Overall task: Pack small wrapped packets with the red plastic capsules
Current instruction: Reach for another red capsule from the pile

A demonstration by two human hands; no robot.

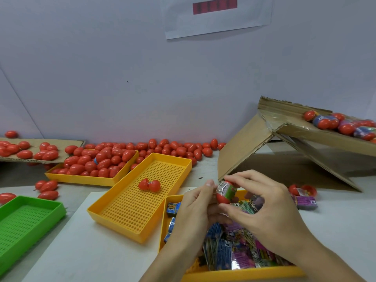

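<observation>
Along the back wall, a long heap of red egg-shaped plastic capsules (162,148) waited unfilled, while the tilted brown cardboard box (317,137) at right held only a few with packets. Nearer, the yellow perforated plastic tray (240,273) was full of colourful wrapped packets (234,255). Above it, the left hand (195,202) and right hand (262,204) pinched one open capsule (223,197) around a wrapped packet (226,188), not yet closed. Most work seemingly remained.

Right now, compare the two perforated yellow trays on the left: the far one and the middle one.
The far tray is heaped with closed red capsules; the middle tray holds only one open capsule. The far tray lies roughly crosswise; the middle tray runs diagonally toward the person. Both are yellow, shallow and rectangular.
</observation>
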